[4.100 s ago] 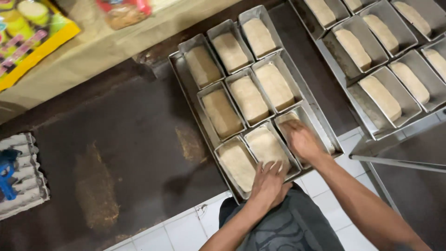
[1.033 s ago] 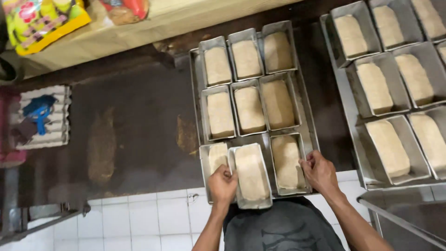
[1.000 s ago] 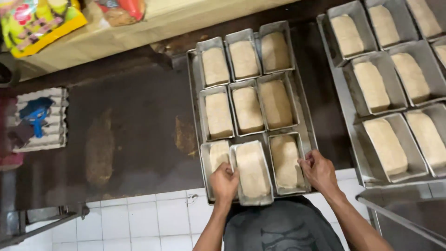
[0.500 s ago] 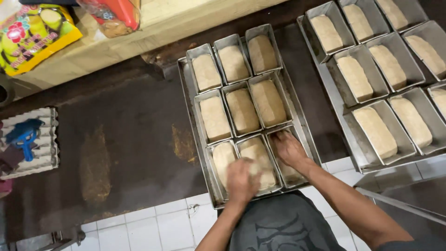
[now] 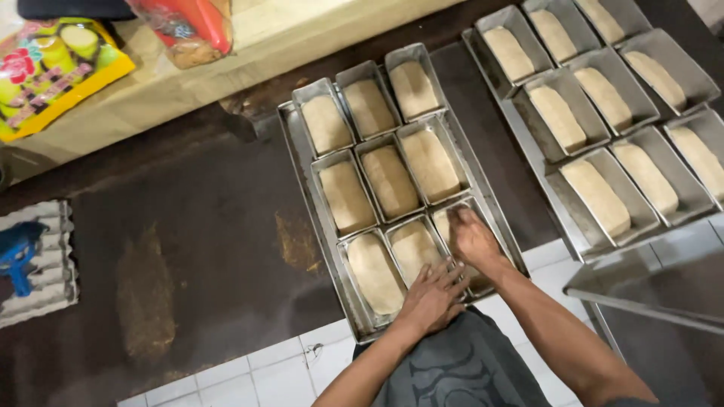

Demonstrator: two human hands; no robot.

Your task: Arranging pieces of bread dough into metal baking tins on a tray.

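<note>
Metal loaf tins (image 5: 392, 181) now sit straight in the baking tray (image 5: 298, 162) on the dark worktop (image 5: 188, 218), and both hands have moved from gripping the near tins: the left hand (image 5: 431, 295) lies spread on the middle tin's edge, the right hand (image 5: 471, 237) pressed flat onto the dough (image 5: 445, 220) of the corner tin

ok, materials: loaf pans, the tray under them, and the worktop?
Loaf pans: thin sheet metal, probably steel or aluminium; dull grey sheen, folded rims. Tray: same matte grey metal, raised edge. Worktop: dark brown, matte, worn with pale floury patches; wood or laminate, can't tell. Left hand and right hand rest on the near pans of pale dough.
</note>
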